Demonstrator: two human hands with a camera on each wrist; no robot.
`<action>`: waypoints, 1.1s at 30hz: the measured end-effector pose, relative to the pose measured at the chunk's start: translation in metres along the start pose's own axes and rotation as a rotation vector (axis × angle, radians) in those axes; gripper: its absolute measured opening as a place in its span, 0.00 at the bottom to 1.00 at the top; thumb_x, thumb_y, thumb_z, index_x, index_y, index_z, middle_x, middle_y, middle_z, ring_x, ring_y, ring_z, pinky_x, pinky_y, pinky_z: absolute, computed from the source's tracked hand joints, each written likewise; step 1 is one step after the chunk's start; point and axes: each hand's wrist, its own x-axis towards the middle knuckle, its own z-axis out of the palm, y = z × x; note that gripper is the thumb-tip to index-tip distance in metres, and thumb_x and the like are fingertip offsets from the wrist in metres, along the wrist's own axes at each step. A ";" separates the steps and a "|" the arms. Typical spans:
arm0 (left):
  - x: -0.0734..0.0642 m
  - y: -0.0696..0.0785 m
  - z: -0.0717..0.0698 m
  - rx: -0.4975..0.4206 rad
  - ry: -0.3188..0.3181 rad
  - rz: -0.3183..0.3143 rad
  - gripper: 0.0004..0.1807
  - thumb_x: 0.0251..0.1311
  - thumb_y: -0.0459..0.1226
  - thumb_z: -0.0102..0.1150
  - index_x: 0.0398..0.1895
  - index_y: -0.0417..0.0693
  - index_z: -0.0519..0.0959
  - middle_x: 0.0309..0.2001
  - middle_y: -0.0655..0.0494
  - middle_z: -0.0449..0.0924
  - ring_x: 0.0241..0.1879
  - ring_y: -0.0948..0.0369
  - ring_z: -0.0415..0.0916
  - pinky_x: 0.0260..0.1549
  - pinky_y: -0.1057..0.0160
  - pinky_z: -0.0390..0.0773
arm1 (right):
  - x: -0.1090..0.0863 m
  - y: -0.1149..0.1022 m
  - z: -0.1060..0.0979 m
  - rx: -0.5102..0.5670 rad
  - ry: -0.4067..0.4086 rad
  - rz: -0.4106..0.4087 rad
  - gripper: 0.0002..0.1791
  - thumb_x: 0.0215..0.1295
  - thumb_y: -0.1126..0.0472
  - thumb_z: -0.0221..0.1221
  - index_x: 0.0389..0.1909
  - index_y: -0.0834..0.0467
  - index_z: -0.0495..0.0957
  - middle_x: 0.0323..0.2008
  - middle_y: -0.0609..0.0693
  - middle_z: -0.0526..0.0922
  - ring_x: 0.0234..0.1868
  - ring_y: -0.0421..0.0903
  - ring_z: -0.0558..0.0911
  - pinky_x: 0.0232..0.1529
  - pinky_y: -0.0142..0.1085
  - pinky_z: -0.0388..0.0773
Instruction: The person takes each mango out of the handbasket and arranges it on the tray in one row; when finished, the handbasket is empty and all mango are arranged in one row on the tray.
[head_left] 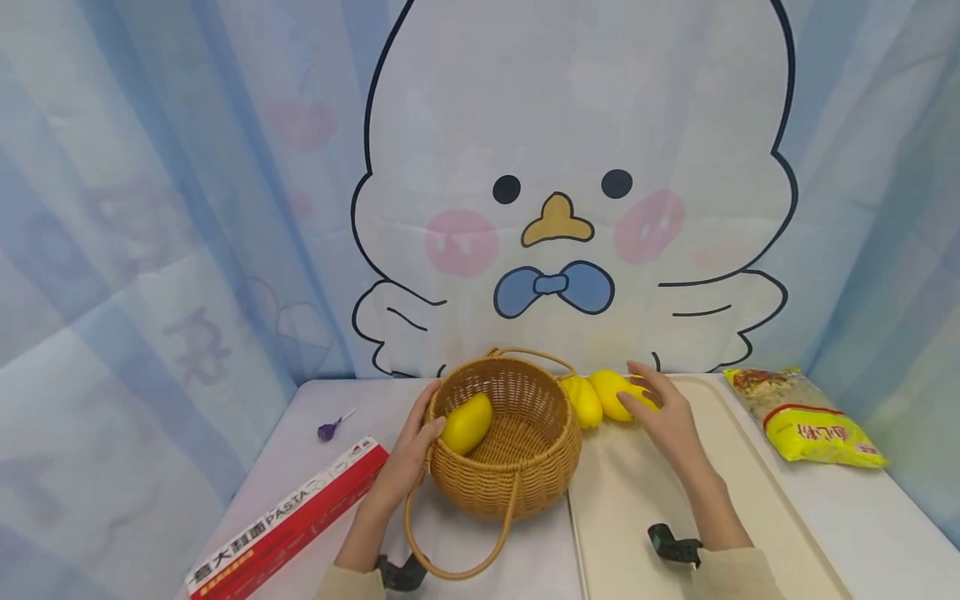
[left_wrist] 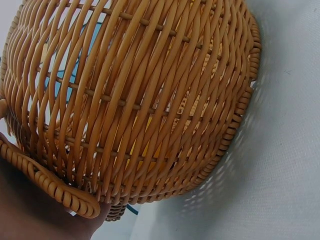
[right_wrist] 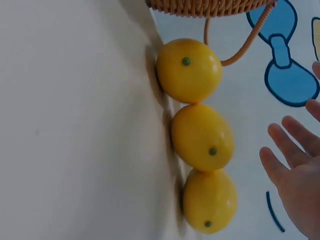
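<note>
A round wicker basket (head_left: 517, 492) with looped handles stands in the middle of the table. One smooth yellow fruit (head_left: 468, 423) lies inside it, against the left wall. My left hand (head_left: 405, 446) grips the basket's left rim, thumb at the edge; in the left wrist view the weave (left_wrist: 135, 100) fills most of the picture. To the right, three more yellow fruits (right_wrist: 202, 137) with green stem spots sit in a row, touching. Over the rightmost of these, my right hand (head_left: 667, 417) hovers with fingers spread, holding nothing; the right wrist view shows a gap between fingers and fruits.
A cream tray (head_left: 622, 517) lies under the row of fruits. At its right is a yellow bag of pasta (head_left: 810, 421). On the left lie a red and white pasta box (head_left: 292, 521) and a small purple lollipop (head_left: 327, 431). A printed curtain (head_left: 555, 125) hangs behind.
</note>
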 end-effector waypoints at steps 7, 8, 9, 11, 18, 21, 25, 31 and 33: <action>0.000 0.000 -0.001 -0.004 0.004 0.004 0.31 0.76 0.47 0.41 0.78 0.76 0.48 0.80 0.67 0.45 0.80 0.52 0.44 0.75 0.39 0.51 | -0.001 -0.027 0.011 0.035 -0.049 -0.115 0.31 0.68 0.52 0.62 0.70 0.51 0.68 0.68 0.55 0.71 0.67 0.55 0.73 0.70 0.57 0.67; 0.000 0.000 -0.001 -0.005 0.004 0.003 0.30 0.76 0.47 0.41 0.77 0.77 0.48 0.80 0.67 0.45 0.80 0.52 0.44 0.75 0.39 0.50 | -0.001 -0.029 0.013 0.042 -0.061 -0.123 0.31 0.68 0.53 0.62 0.70 0.51 0.68 0.68 0.55 0.72 0.67 0.55 0.73 0.70 0.57 0.67; 0.000 -0.001 -0.001 -0.005 0.004 0.003 0.30 0.76 0.47 0.41 0.76 0.79 0.49 0.80 0.67 0.45 0.80 0.52 0.44 0.75 0.39 0.51 | -0.002 -0.031 0.014 0.049 -0.074 -0.130 0.31 0.68 0.53 0.62 0.70 0.50 0.68 0.68 0.54 0.72 0.67 0.54 0.72 0.70 0.57 0.66; 0.001 -0.002 0.000 -0.005 0.005 -0.002 0.29 0.76 0.48 0.41 0.75 0.82 0.49 0.80 0.67 0.45 0.80 0.52 0.45 0.75 0.39 0.52 | -0.003 -0.036 0.016 0.045 -0.098 -0.142 0.31 0.68 0.54 0.62 0.70 0.50 0.68 0.68 0.54 0.72 0.67 0.54 0.72 0.71 0.56 0.66; 0.001 -0.002 0.000 -0.005 0.005 -0.008 0.29 0.76 0.48 0.41 0.75 0.83 0.49 0.79 0.68 0.45 0.80 0.52 0.45 0.75 0.39 0.52 | -0.006 -0.051 0.027 0.036 -0.128 -0.208 0.31 0.66 0.56 0.64 0.69 0.50 0.69 0.67 0.52 0.73 0.66 0.55 0.72 0.68 0.59 0.68; 0.001 -0.002 0.000 -0.003 -0.002 -0.007 0.31 0.76 0.48 0.41 0.77 0.78 0.48 0.79 0.68 0.45 0.80 0.52 0.45 0.75 0.39 0.52 | -0.007 -0.058 0.031 0.014 -0.141 -0.222 0.30 0.65 0.54 0.64 0.68 0.48 0.71 0.67 0.50 0.73 0.66 0.55 0.72 0.67 0.61 0.69; 0.001 -0.001 0.001 0.002 -0.005 -0.003 0.32 0.76 0.47 0.41 0.78 0.74 0.47 0.79 0.67 0.45 0.80 0.51 0.45 0.74 0.38 0.52 | -0.007 -0.067 0.035 -0.023 -0.171 -0.252 0.31 0.63 0.53 0.66 0.67 0.46 0.72 0.67 0.49 0.74 0.68 0.54 0.71 0.67 0.61 0.69; 0.001 0.000 0.000 0.007 0.003 -0.002 0.31 0.76 0.47 0.41 0.78 0.77 0.48 0.79 0.68 0.46 0.80 0.52 0.45 0.75 0.38 0.52 | -0.001 -0.083 0.044 -0.086 -0.242 -0.306 0.30 0.63 0.57 0.67 0.66 0.50 0.73 0.66 0.50 0.75 0.69 0.55 0.71 0.66 0.59 0.71; 0.000 0.000 0.000 0.007 0.005 -0.005 0.31 0.76 0.47 0.41 0.77 0.77 0.48 0.79 0.68 0.46 0.80 0.52 0.45 0.75 0.39 0.52 | 0.001 -0.089 0.048 -0.106 -0.275 -0.320 0.29 0.63 0.57 0.66 0.66 0.50 0.73 0.65 0.49 0.76 0.69 0.54 0.72 0.66 0.57 0.73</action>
